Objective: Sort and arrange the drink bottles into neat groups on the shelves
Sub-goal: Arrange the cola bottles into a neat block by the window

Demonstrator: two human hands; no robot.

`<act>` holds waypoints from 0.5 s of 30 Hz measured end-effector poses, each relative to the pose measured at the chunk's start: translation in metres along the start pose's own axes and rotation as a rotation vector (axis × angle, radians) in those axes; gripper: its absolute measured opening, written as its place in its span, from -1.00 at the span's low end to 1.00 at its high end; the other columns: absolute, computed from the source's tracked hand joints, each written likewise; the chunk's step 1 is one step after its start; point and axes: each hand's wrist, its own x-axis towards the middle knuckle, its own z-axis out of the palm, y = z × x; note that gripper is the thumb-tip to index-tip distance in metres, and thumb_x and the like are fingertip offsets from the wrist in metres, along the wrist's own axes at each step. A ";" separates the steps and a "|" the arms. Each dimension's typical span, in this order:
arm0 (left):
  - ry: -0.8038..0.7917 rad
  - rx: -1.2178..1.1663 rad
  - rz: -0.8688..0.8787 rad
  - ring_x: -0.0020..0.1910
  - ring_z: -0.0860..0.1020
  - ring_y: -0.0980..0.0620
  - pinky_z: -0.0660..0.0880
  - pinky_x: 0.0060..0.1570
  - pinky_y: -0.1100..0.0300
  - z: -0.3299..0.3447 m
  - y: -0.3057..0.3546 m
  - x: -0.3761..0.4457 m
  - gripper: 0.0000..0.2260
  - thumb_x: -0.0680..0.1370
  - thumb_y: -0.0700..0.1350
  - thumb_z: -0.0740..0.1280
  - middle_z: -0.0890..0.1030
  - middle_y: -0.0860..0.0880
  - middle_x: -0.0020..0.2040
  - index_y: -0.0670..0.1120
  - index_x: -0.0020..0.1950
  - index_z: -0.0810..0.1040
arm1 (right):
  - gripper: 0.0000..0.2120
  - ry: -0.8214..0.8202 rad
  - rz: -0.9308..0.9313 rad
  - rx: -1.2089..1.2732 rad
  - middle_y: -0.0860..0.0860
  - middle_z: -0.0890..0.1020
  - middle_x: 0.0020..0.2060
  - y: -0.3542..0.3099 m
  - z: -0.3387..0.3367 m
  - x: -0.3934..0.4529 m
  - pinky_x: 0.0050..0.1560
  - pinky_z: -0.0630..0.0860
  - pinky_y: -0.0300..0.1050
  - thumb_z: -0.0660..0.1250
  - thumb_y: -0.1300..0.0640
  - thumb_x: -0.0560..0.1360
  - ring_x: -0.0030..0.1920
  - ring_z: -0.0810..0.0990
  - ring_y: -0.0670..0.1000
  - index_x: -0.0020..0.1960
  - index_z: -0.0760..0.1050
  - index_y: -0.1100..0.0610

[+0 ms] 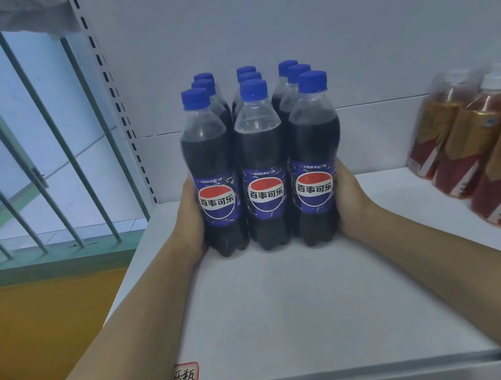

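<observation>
A white shelf (297, 309) is seen, with nine cola bottles (263, 167) stood upright in three rows at its middle. Amber tea bottles (483, 148) are grouped far right. The block is pressed between the left hand (190, 220) and right hand (349, 196), fingers hidden behind it. A handwritten label (184, 376) is stuck near the front edge.

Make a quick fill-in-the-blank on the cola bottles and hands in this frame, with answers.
1. The cola bottles stand in three rows of ___.
2. Their caps are ___.
3. The left hand and right hand press the block from ___ sides.
4. The tea bottles are on the shelf to the ___.

Answers: three; blue; opposite; right
</observation>
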 end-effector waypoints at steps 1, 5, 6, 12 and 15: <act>-0.014 -0.001 -0.001 -0.19 0.72 0.11 0.63 -0.24 0.23 -0.001 -0.001 0.001 -0.46 0.68 0.23 0.06 0.76 0.05 -0.14 0.17 -0.25 0.76 | -0.43 0.006 0.000 0.004 -0.01 0.76 -0.20 0.000 0.000 0.000 -0.28 0.63 -0.20 0.07 -0.18 0.69 -0.21 0.73 -0.02 -0.21 0.74 -0.01; -0.039 -0.010 0.009 -0.17 0.73 0.11 0.62 -0.23 0.23 -0.003 -0.002 0.004 -0.49 0.67 0.24 0.08 0.76 0.05 -0.11 0.17 -0.21 0.76 | -0.39 0.014 0.000 0.022 -0.03 0.76 -0.22 0.001 -0.001 0.000 -0.28 0.62 -0.21 0.05 -0.19 0.69 -0.24 0.73 -0.06 -0.29 0.75 -0.05; -0.044 -0.009 0.008 -0.16 0.73 0.10 0.63 -0.22 0.22 -0.003 -0.003 0.005 -0.49 0.67 0.24 0.08 0.76 0.04 -0.10 0.17 -0.20 0.76 | -0.39 0.015 0.000 0.022 -0.04 0.76 -0.22 0.002 -0.001 0.000 -0.28 0.62 -0.21 0.05 -0.19 0.69 -0.24 0.74 -0.07 -0.29 0.75 -0.06; -0.046 -0.016 -0.005 -0.09 0.72 0.08 0.63 -0.09 0.14 -0.006 -0.004 0.008 -0.48 0.67 0.26 0.07 0.76 0.03 -0.04 0.15 -0.17 0.77 | -0.39 0.052 -0.014 0.037 -0.04 0.76 -0.24 0.001 -0.001 -0.001 -0.31 0.62 -0.21 0.06 -0.20 0.68 -0.27 0.74 -0.07 -0.29 0.75 -0.03; -0.070 -0.011 -0.014 -0.09 0.72 0.08 0.63 -0.10 0.15 -0.006 -0.002 0.008 -0.47 0.67 0.25 0.06 0.76 0.03 -0.05 0.15 -0.18 0.77 | -0.36 0.038 -0.015 0.042 -0.06 0.75 -0.27 0.000 0.002 -0.002 -0.31 0.62 -0.22 0.04 -0.19 0.68 -0.29 0.73 -0.09 -0.34 0.74 -0.05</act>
